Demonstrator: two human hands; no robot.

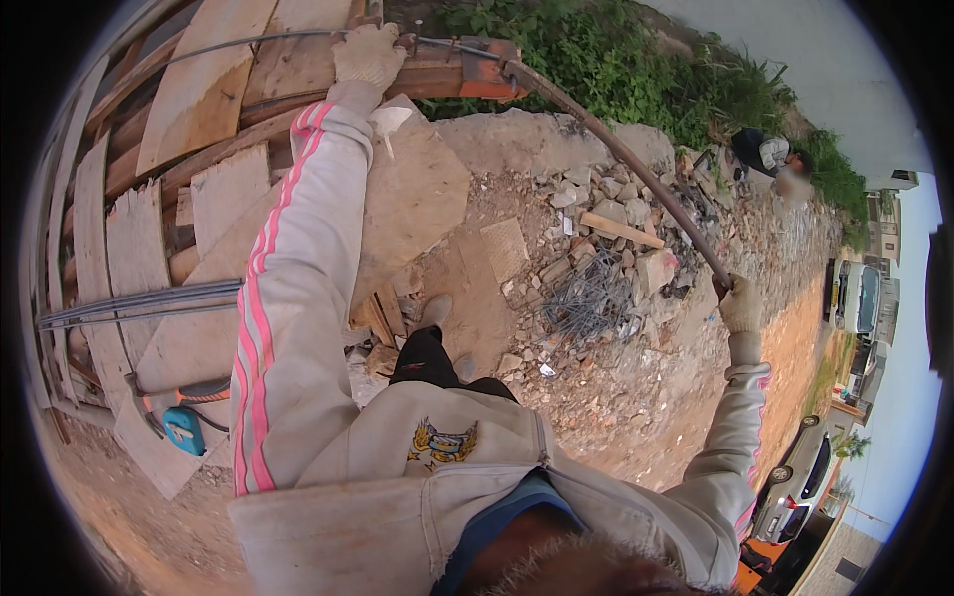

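Note:
My left hand (368,55), in a pale knit glove, is closed at a thin steel rod (268,37) lying along the far side of a wooden bench (209,89). Its fingertips are partly hidden. The rod runs right to an orange metal piece (494,70) on the bench's end. From there a long rusty pipe (626,154) slants down to the right. Gloved as well, my right hand (740,306) grips the pipe's near end, with that arm stretched out.
On the bench's left lie several steel rods (139,303), a hammer (184,394) and a teal tape measure (183,429). Rubble and a tangle of wire (596,298) cover the ground ahead. Another person (770,154) is low by the bushes. Parked cars (792,482) stand far right.

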